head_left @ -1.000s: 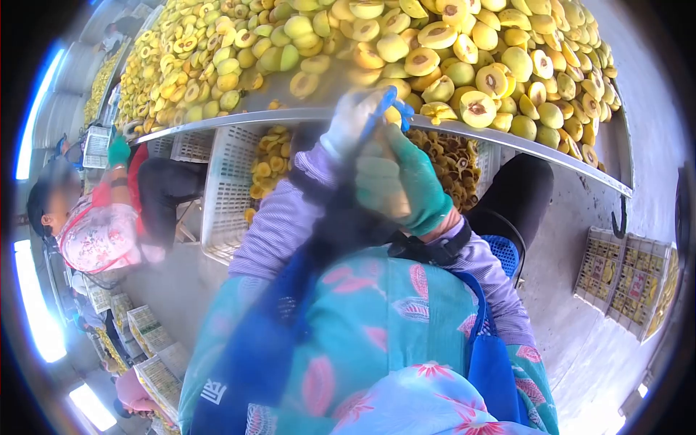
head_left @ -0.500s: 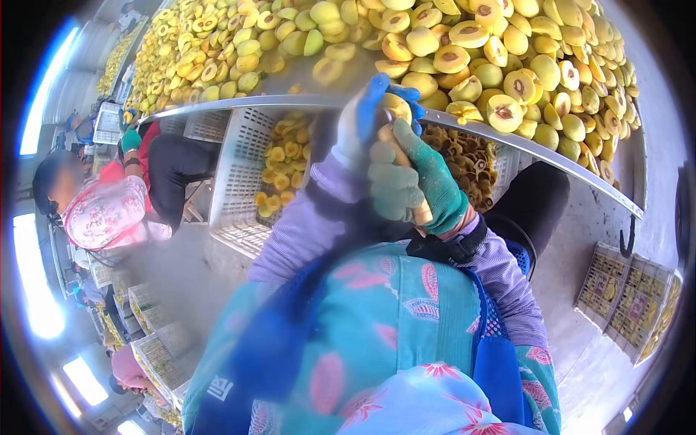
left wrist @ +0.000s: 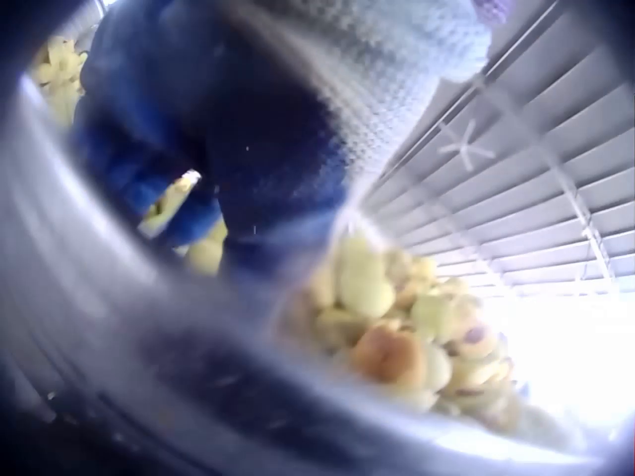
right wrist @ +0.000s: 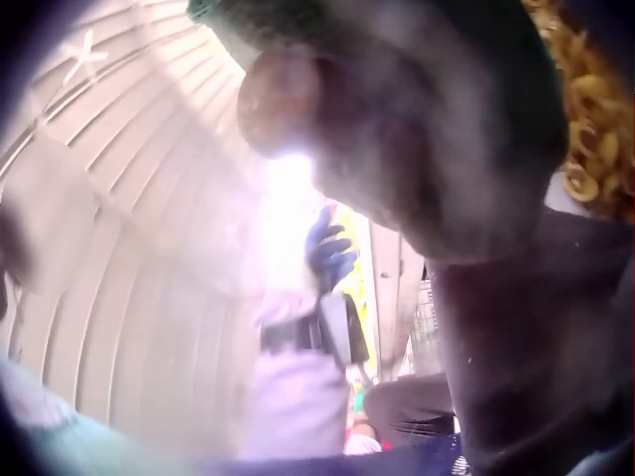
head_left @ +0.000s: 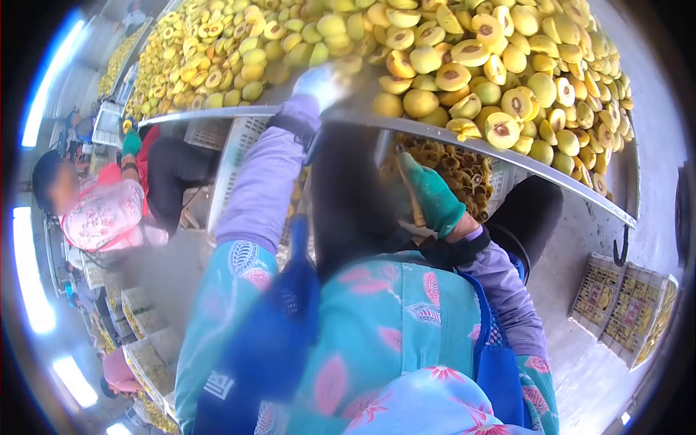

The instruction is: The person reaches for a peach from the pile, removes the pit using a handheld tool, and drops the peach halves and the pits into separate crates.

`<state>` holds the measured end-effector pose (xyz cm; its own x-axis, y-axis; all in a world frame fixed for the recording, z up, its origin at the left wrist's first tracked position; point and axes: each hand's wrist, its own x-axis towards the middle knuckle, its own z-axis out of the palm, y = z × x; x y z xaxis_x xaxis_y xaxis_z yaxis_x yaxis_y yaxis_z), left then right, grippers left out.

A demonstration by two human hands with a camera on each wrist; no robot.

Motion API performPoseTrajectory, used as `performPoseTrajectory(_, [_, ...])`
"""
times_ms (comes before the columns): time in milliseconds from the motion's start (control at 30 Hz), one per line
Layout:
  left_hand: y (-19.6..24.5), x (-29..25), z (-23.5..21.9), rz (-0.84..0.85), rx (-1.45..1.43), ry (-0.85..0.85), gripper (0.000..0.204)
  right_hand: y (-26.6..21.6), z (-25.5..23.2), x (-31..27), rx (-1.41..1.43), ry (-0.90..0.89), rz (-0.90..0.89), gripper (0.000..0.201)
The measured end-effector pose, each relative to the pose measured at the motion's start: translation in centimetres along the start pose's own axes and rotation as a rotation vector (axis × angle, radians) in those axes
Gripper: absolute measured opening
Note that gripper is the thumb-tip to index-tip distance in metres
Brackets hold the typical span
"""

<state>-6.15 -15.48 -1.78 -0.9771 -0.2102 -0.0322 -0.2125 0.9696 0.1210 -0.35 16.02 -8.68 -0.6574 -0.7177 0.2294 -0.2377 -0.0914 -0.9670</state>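
In a white glove with blue fingers, my left hand [head_left: 321, 85] is blurred over the metal table's near edge, at the pile of halved yellow stone fruit [head_left: 471, 54]. Yellow fruit shows between and beside its blue fingers [left wrist: 268, 188] in the left wrist view; whether they grip a piece I cannot tell. My green-gloved right hand [head_left: 436, 197] grips a slim tool with a wooden handle [head_left: 417, 212] below that edge. The tool's dark tip points up toward the table. The right wrist view shows this hand dark and close up.
Below the table sits a crate of brown fruit pieces [head_left: 442, 163], close beyond the right hand. A white slatted crate [head_left: 230, 170] stands to the left. Another person [head_left: 101, 210] sits farther left. Stacked crates [head_left: 623, 308] stand on the floor at right.
The hands were together at the table edge, the left holding a yellow fruit against the tool. The left hand has since swung left over the table; the right stays below, still gripping the tool.
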Motion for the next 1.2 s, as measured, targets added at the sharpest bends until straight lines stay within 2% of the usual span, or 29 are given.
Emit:
performPoseTrajectory(33, [0.6, 0.2, -0.8, -0.055, -0.116, 0.007, 0.051, -2.6, -0.5, 1.0, -0.135, 0.015, -0.122, 0.04])
performPoseTrajectory(100, [1.2, -0.2, -1.9, -0.172, -0.346, 0.003, 0.045, -3.4, -0.4, 1.5, -0.18, 0.064, -0.061, 0.04])
performPoseTrajectory(133, [0.7, -0.5, -1.5, -0.167, -0.69, 0.128, 0.043, -3.8, -0.3, 1.8, -0.201, 0.087, -0.03, 0.04])
performPoseTrajectory(167, [0.4, -1.1, -0.5, -0.025, -0.958, 0.118, 0.045, -4.3, 0.3, 2.5, -0.097, 0.122, 0.051, 0.036])
performPoseTrajectory(233, [4.0, -5.0, -2.0, 0.283, -0.983, 0.286, 0.047, -6.4, 1.5, 3.9, -0.023, 0.147, 0.209, 0.028])
performPoseTrajectory(267, [5.4, -5.9, -2.2, 0.448, -0.724, 0.455, 0.048, -8.2, 1.9, 5.0, -0.058, 0.15, 0.278, 0.025])
performPoseTrajectory(300, [7.0, -6.6, -2.7, 0.61, -0.453, 0.614, 0.05, -8.3, 1.8, 5.3, -0.19, 0.173, 0.209, 0.023])
performPoseTrajectory(333, [8.7, -7.7, -3.7, 0.585, -0.479, 0.584, 0.049, -8.4, 1.7, 5.7, -0.325, 0.204, 0.145, 0.02])
performPoseTrajectory(367, [10.5, -9.0, -4.8, 0.561, -0.507, 0.551, 0.049, -7.3, 1.7, 5.5, -0.554, 0.247, -0.053, 0.018])
performPoseTrajectory(400, [11.4, -9.0, -4.6, 0.575, -0.493, 0.631, 0.031, -7.2, 1.6, 5.3, -0.781, 0.286, -0.253, 0.017])
performPoseTrajectory(433, [12.4, -9.0, -4.3, 0.586, -0.477, 0.712, 0.014, -7.3, 1.5, 5.1, -0.529, 0.28, -0.039, 0.016])
performPoseTrajectory(467, [12.7, -9.1, -4.1, 0.567, -0.441, 0.709, 0.013, -7.5, 1.7, 5.0, -0.27, 0.271, 0.169, 0.016])
performPoseTrajectory(533, [13.3, -9.4, -3.9, 0.527, -0.361, 0.705, 0.012, -7.4, 1.8, 4.6, -0.044, 0.247, 0.311, 0.016])
performPoseTrajectory(633, [14.0, -9.6, -3.9, 0.549, -0.385, 0.719, 0.01, -6.6, 2.0, 4.2, -0.073, 0.207, 0.233, 0.023])
performPoseTrajectory(667, [14.1, -9.5, -3.3, 0.527, -0.397, 0.766, 0.009, -6.8, 2.2, 4.3, -0.023, 0.192, 0.276, 0.027])
performPoseTrajectory(733, [14.2, -9.1, -2.0, 0.483, -0.42, 0.862, 0.008, -6.6, 2.6, 4.3, -0.069, 0.191, 0.237, 0.032])
performPoseTrajectory(800, [14.6, -9.2, -1.4, 0.458, -0.347, 0.865, 0.007, -5.4, 3.0, 3.7, -0.161, 0.19, 0.107, 0.034])
performPoseTrajectory(867, [14.7, -9.2, -1.2, 0.488, -0.294, 0.865, 0.007, -4.5, 2.2, 3.4, -0.053, 0.13, 0.041, 0.037])
performPoseTrajectory(933, [14.1, -9.1, -1.2, 0.575, -0.255, 0.857, 0.009, -4.0, 1.8, 3.6, -0.09, 0.148, -0.087, 0.039])
performPoseTrajectory(967, [14.3, -9.1, -1.2, 0.563, -0.257, 0.839, 0.01, -3.8, 2.0, 3.7, -0.233, 0.207, -0.198, 0.039])
performPoseTrajectory(1033, [14.7, -9.2, -1.5, 0.54, -0.326, 0.774, 0.013, -4.5, 1.9, 3.6, 0.012, 0.193, -0.009, 0.034])
performPoseTrajectory(1067, [14.9, -9.1, -1.8, 0.526, -0.392, 0.728, 0.014, -5.1, 1.5, 3.6, 0.396, 0.114, 0.286, 0.03])
performPoseTrajectory(1133, [14.2, -9.5, -2.2, 0.473, -0.636, 0.551, 0.016, -5.9, 0.9, 3.3, 0.631, 0.006, 0.409, 0.023])
performPoseTrajectory(1167, [12.9, -10.0, -3.3, 0.538, -0.777, 0.324, 0.038, -5.9, 0.3, 3.0, 0.477, -0.012, 0.235, 0.023])
performPoseTrajectory(1200, [12.6, -10.0, -3.0, 0.54, -0.687, 0.318, 0.037, -7.6, 0.1, 3.3, 0.618, -0.028, 0.421, 0.029])
